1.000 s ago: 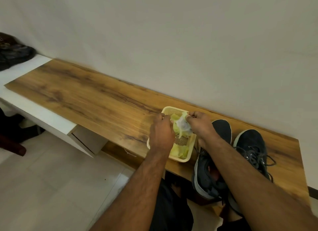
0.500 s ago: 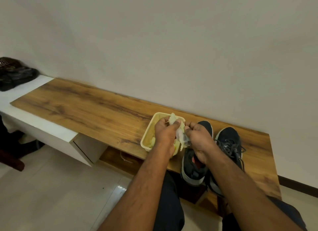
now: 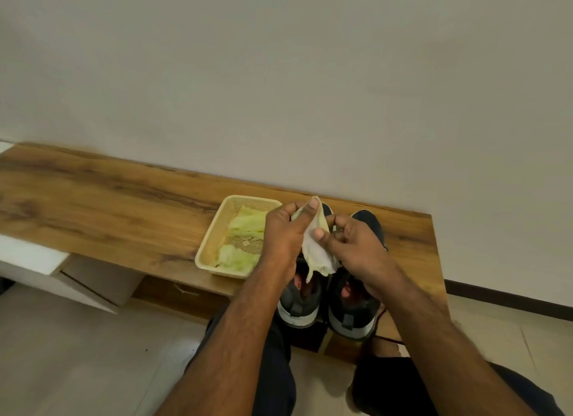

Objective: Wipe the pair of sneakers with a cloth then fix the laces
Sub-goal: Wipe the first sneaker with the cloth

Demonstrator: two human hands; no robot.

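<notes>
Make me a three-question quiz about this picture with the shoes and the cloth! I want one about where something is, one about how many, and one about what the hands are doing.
1. Where is the cream plastic mesh basket?
A. On the floor
B. On the wooden bench, left of the dark sneakers
C. Between the sneakers

2. How many sneakers stand on the bench?
A. One
B. Two
C. Four

3. What is happening with the pale yellow-green cloth?
A. It lies flat on the floor
B. It is tied to a lace
C. Left hand and right hand both hold it above the sneakers

Answers:
1 B: the basket sits on the wood beside the shoes.
2 B: a pair stands side by side.
3 C: fingers of both hands pinch it.
</notes>
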